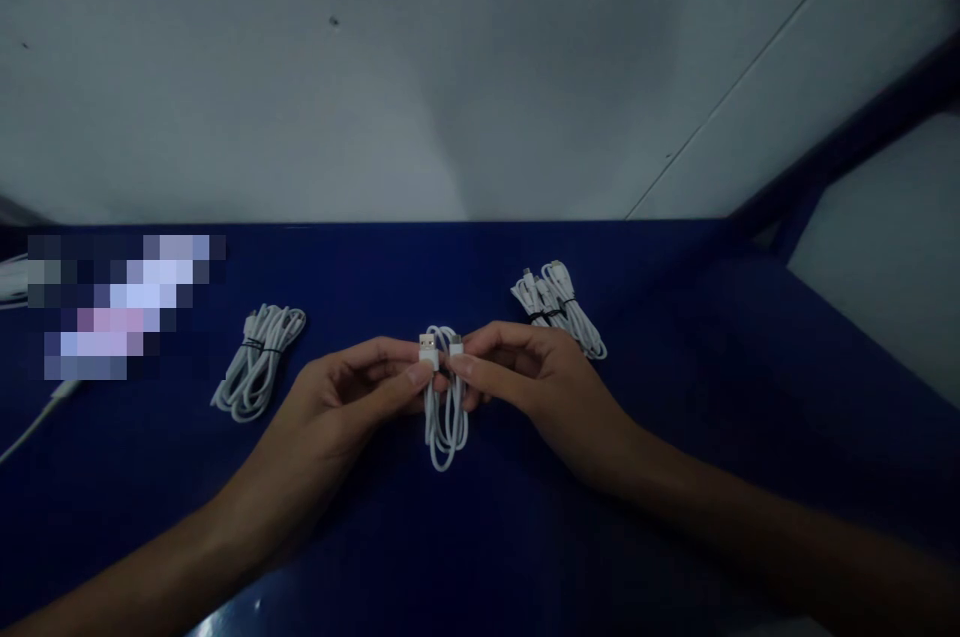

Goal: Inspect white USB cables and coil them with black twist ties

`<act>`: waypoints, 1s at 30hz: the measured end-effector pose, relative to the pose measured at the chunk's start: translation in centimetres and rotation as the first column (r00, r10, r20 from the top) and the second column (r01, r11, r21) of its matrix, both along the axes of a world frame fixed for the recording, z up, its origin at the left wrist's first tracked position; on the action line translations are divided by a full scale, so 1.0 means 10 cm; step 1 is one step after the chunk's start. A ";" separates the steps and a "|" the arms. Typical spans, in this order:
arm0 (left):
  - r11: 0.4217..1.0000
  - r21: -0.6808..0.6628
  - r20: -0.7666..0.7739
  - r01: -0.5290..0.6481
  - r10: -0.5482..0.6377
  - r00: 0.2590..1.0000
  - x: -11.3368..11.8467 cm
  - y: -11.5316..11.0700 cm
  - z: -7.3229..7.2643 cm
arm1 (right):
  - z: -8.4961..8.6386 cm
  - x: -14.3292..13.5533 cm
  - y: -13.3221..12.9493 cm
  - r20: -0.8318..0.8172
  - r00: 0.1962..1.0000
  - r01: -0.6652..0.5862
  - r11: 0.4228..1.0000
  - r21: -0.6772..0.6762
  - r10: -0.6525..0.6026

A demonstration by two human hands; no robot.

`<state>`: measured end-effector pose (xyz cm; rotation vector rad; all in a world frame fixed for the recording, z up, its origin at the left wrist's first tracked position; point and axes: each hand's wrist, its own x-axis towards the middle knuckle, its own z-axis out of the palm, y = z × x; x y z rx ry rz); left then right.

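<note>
A coiled white cable is held up between my two hands near the middle of the view, its loops hanging down. My left hand pinches the coil's left side beside the USB plug, thumb on the plug's base. On the other side, my right hand grips the coil by the smaller plug, with thumb and fingers closed. Both metal plug ends point upward, side by side. The middle of the coil is partly hidden by my fingertips.
Bundled white cables lie left on the blue table. More tied cables lie behind my right hand. At the far left is a blurred-out object with a white cable running from it. A pale wall stands behind.
</note>
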<state>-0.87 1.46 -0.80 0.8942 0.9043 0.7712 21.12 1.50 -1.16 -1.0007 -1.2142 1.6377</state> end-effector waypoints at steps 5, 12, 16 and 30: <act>1.000 -0.022 0.002 -0.011 0.011 1.000 -0.02 -0.01 -0.01 | 0.00 0.00 0.00 0.007 1.000 0.006 1.000 0.003 -0.006; 0.999 -0.031 0.010 -0.008 0.008 1.000 -0.01 0.00 -0.02 | 0.01 -0.01 -0.01 0.015 1.000 0.025 1.000 0.004 -0.025; 0.999 -0.033 0.013 -0.014 0.015 1.000 0.01 0.01 -0.02 | 0.01 0.00 -0.01 0.013 1.000 0.007 1.000 -0.002 -0.007; 1.000 -0.030 -0.008 -0.005 0.005 1.000 0.01 0.01 0.04 | 0.03 -0.02 -0.01 -0.008 1.000 0.008 1.000 -0.008 -0.008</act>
